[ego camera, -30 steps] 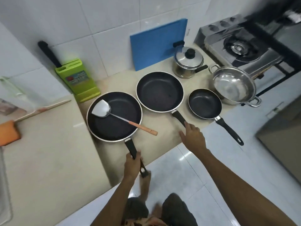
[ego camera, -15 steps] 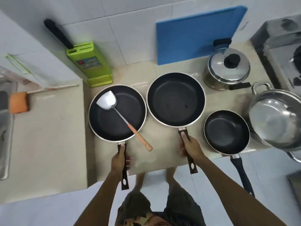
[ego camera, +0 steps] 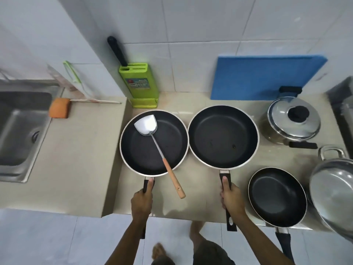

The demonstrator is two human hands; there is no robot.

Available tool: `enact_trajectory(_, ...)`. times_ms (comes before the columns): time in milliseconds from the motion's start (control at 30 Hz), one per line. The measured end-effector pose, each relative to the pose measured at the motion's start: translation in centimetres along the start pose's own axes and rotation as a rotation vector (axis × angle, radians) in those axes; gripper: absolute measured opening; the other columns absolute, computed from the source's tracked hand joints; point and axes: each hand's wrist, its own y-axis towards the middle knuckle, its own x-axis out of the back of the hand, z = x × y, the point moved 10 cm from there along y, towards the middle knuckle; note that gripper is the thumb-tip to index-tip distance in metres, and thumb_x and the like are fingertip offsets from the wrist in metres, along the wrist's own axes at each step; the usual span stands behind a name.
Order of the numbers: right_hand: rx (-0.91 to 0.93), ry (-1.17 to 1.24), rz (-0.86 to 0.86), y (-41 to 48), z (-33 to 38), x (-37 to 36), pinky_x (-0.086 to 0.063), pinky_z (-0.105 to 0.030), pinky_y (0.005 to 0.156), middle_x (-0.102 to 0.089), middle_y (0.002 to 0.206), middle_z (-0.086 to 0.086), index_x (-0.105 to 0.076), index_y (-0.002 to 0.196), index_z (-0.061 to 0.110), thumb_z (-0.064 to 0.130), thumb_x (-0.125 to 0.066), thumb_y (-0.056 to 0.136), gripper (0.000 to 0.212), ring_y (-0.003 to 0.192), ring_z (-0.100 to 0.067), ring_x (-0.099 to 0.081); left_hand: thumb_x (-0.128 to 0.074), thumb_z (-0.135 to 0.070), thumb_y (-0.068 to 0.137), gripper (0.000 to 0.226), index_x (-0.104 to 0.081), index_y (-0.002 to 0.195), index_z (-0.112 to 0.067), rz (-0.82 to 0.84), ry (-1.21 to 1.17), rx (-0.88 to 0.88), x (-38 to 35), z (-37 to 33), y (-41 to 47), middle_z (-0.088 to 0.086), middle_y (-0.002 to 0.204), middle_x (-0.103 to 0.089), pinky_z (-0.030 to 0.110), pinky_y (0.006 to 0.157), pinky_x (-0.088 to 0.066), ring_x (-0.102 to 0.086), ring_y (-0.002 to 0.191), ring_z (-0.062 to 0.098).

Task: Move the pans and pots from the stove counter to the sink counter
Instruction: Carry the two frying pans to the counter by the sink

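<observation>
Two black frying pans sit side by side, rims nearly touching, on the stove counter (ego camera: 200,196), and we now hold both: our left hand (ego camera: 141,202) is wrapped around the handle of the left pan (ego camera: 154,143), which carries a steel spatula (ego camera: 159,152), while our right hand (ego camera: 232,197) has its fingers curled around the handle of the middle pan (ego camera: 223,136), thumb lying along the top. Half a second ago both hands sat looser on the handles; now each grip looks firm, and we see more of the sink (ego camera: 21,129) and sink counter (ego camera: 76,150) at left. Nearby to the right, the small frying pan (ego camera: 277,197), lidded pot (ego camera: 292,121) and steel wok (ego camera: 334,194) rest on the stove counter.
</observation>
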Motion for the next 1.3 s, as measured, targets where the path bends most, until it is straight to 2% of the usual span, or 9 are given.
enact_trajectory(200, 0.047, 0.089, 0.030, -2.7, 3.1, 0.6, -0.031, -0.025, 0.040, -0.043, 0.051, 0.000, -0.058, 0.083, 0.005, 0.049, -0.046, 0.102, 0.050, 0.038, -0.013, -0.038, -0.036, -0.087, 0.082, 0.081, -0.049, 0.048, -0.015, -0.013, -0.035, -0.085, 3.5, -1.8, -2.2, 0.001, 0.049, -0.057, 0.039, 0.061, -0.055, -0.060, 0.055, 0.022)
enact_trajectory(300, 0.106, 0.081, 0.026, -5.0, 5.2, 0.5, -0.032, -0.026, 0.039, -0.045, 0.051, -0.001, -0.058, 0.084, 0.003, 0.049, -0.046, 0.103, 0.050, 0.038, -0.013, -0.039, -0.036, -0.082, 0.087, 0.079, -0.048, 0.049, -0.014, -0.017, -0.072, -0.103, 5.9, -1.8, -3.1, 0.000, 0.048, -0.054, 0.037, 0.059, -0.052, -0.057, 0.054, 0.021)
enact_trajectory(400, 0.185, 0.018, 0.020, -8.5, 7.7, -0.7, -0.036, -0.029, 0.041, -0.051, 0.056, -0.007, -0.063, 0.089, 0.005, 0.048, -0.040, 0.105, 0.051, 0.043, -0.017, -0.044, -0.037, -0.077, 0.090, 0.075, -0.050, 0.054, -0.012, -0.034, -0.159, -0.113, 9.7, -0.1, -3.9, 0.000, 0.046, -0.049, 0.031, 0.048, -0.045, -0.050, 0.048, 0.018)
enact_trajectory(467, 0.236, -0.030, 0.017, -10.9, 9.2, -1.8, -0.038, -0.030, 0.041, -0.054, 0.059, -0.009, -0.065, 0.092, 0.009, 0.046, -0.036, 0.106, 0.049, 0.045, -0.018, -0.046, -0.037, -0.074, 0.092, 0.073, -0.052, 0.056, -0.013, -0.064, -0.195, -0.123, 12.9, 1.5, -4.2, 0.001, 0.049, -0.052, 0.026, 0.040, -0.043, -0.052, 0.047, 0.018)
enact_trajectory(600, 0.343, -0.088, 0.039, -16.4, 12.2, -6.8, -0.040, -0.030, 0.041, -0.057, 0.061, -0.009, -0.067, 0.093, 0.011, 0.040, -0.035, 0.108, 0.045, 0.045, -0.018, -0.048, -0.035, -0.068, 0.097, 0.073, -0.059, 0.061, -0.010, -0.130, -0.230, -0.142, 20.8, 6.1, -4.4, 0.009, 0.062, -0.064, 0.025, 0.042, -0.043, -0.060, 0.057, 0.023)
enact_trajectory(767, 0.372, -0.076, 0.178, -22.9, 15.6, -18.8, -0.037, -0.027, 0.039, -0.055, 0.063, -0.010, -0.064, 0.097, 0.002, 0.032, -0.038, 0.107, 0.041, 0.040, -0.016, -0.042, -0.040, -0.062, 0.099, 0.065, -0.061, 0.067, -0.010, -0.223, -0.335, -0.098, 31.2, 13.2, -4.8, 0.003, 0.055, -0.059, 0.024, 0.040, -0.041, -0.053, 0.048, 0.018)
enact_trajectory(900, 0.404, -0.070, 0.329, -29.1, 17.9, -30.7, -0.035, -0.025, 0.039, -0.053, 0.062, -0.009, -0.063, 0.095, -0.003, 0.030, -0.038, 0.106, 0.043, 0.037, -0.015, -0.040, -0.041, -0.059, 0.100, 0.061, -0.063, 0.070, -0.010, -0.336, -0.407, -0.043, 40.5, 19.3, -4.6, 0.003, 0.056, -0.060, 0.023, 0.042, -0.041, -0.054, 0.049, 0.017)
enact_trajectory(1033, 0.420, -0.087, 0.472, -34.5, 19.2, -41.2, -0.035, -0.024, 0.039, -0.052, 0.064, -0.008, -0.061, 0.095, 0.003, 0.031, -0.037, 0.106, 0.038, 0.038, -0.013, -0.040, -0.043, -0.056, 0.101, 0.058, -0.062, 0.072, -0.009, -0.410, -0.494, 0.037, 48.5, 25.1, -3.9, 0.006, 0.059, -0.059, 0.027, 0.048, -0.042, -0.052, 0.052, 0.019)
enact_trajectory(1300, 0.463, -0.246, 0.640, -40.9, 22.0, -61.9, -0.038, -0.026, 0.039, -0.054, 0.066, -0.009, -0.061, 0.093, 0.006, 0.034, -0.039, 0.106, 0.038, 0.040, -0.014, -0.042, -0.044, -0.055, 0.101, 0.058, -0.066, 0.082, -0.005, -0.580, -0.625, 0.186, 62.7, 36.0, 1.0, 0.010, 0.067, -0.064, 0.029, 0.052, -0.045, -0.057, 0.058, 0.022)
